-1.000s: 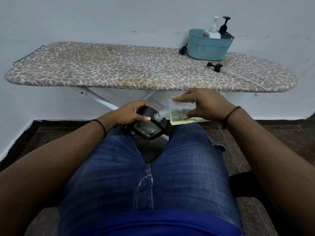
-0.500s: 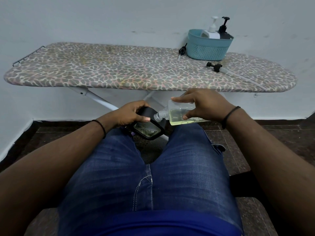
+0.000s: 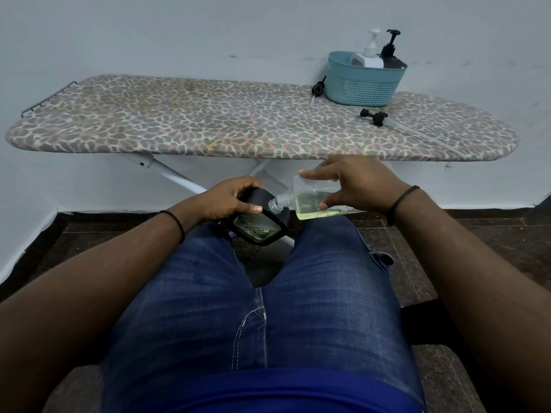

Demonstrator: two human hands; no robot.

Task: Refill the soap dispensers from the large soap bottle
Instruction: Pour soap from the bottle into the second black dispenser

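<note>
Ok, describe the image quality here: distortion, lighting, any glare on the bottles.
Head view: wide-angle lens bows the ironing board and stretches the forearms at the edges; dim, even light with soft shadows; focus sharp; faint reflections on the clear bottle and black dispenser.

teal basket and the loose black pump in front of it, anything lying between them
Nothing: in the head view only bare ironing board cover shows between the teal basket and the loose black pump.

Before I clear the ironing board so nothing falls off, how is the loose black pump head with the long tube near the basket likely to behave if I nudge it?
The pump head lies on its side with a round collar, so it will probably roll or pivot. Its thin clear tube looks light and bendy and would likely trail along. It lies not far from the ironing board's front edge, so it could slip off.
</note>
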